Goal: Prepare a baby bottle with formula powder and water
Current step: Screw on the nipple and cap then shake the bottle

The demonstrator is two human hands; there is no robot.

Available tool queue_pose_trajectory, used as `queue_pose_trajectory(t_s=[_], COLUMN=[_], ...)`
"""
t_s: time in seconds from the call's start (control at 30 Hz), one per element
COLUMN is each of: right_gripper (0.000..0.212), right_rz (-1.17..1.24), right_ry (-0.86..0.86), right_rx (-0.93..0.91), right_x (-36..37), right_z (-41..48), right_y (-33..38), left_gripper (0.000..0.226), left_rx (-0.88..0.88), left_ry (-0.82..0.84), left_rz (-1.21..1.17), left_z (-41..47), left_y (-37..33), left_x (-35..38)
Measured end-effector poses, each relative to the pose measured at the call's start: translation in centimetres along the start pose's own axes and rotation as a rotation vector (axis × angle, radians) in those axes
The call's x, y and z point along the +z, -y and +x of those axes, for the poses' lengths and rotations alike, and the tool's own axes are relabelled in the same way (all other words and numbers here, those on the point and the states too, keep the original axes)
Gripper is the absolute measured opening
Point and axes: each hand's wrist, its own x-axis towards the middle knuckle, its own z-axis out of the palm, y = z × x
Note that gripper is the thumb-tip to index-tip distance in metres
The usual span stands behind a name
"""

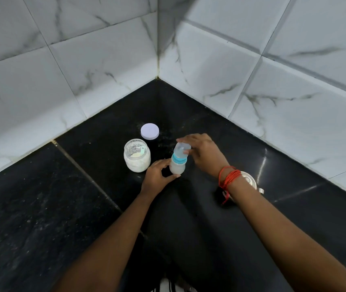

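A small baby bottle (177, 166) with a blue collar stands upright on the black counter (62, 207), holding cloudy white liquid. My left hand (157, 178) grips its base from the left. My right hand (204, 151) pinches the clear cap (181, 149) on top of the bottle. Just left of the bottle stands an open glass jar of white formula powder (136, 155) with a pale scoop lying inside it. The jar's white lid (149, 131) lies flat behind it.
A steel cup (251, 182) sits on the counter at the right, mostly hidden behind my right wrist, which wears red thread. Marble-look tiled walls (252, 70) meet in a corner behind the objects. White specks of powder lie scattered on the counter behind the bottle.
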Motion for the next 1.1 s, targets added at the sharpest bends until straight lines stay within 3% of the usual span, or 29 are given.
queue_pose_trajectory(t_s=[0.23, 0.6, 0.67, 0.8, 0.93, 1.03, 1.1], right_gripper=[0.044, 0.056, 0.067, 0.098, 0.051, 0.042, 0.034], right_rz=[-0.15, -0.207, -0.063, 0.505, 0.639, 0.821, 1.118], right_ry=[0.047, -0.078, -0.015, 0.008, -0.065, -0.171, -0.204], right_rx=[-0.048, 0.051, 0.122, 0.344, 0.477, 0.495, 0.542], right_x=[2.1, 3.2, 3.9, 6.7, 8.1, 7.6, 6.2], right_z=[0.1, -0.8, -1.3, -2.6, -2.6, -2.7, -2.7], right_y=[-0.2, 0.8, 0.2, -0.1, -0.1, 0.4, 0.8], left_gripper=[0.065, 0.066, 0.064, 0.06, 0.06, 0.065, 0.069], left_rx=[0.0, -0.026, -0.02, -0.002, 0.042, 0.098, 0.129], left_ry=[-0.001, 0.006, -0.003, -0.001, -0.012, 0.021, 0.041], left_rz=[-0.017, -0.014, -0.035, -0.066, -0.062, 0.033, 0.149], left_z=[0.0, -0.2, -0.2, -0.1, -0.4, -0.9, -1.4], left_y=[-0.1, -0.4, -0.5, -0.3, 0.2, 0.3, 0.2], left_x=[0.0, -0.1, -0.1, -0.1, 0.2, 0.4, 0.5])
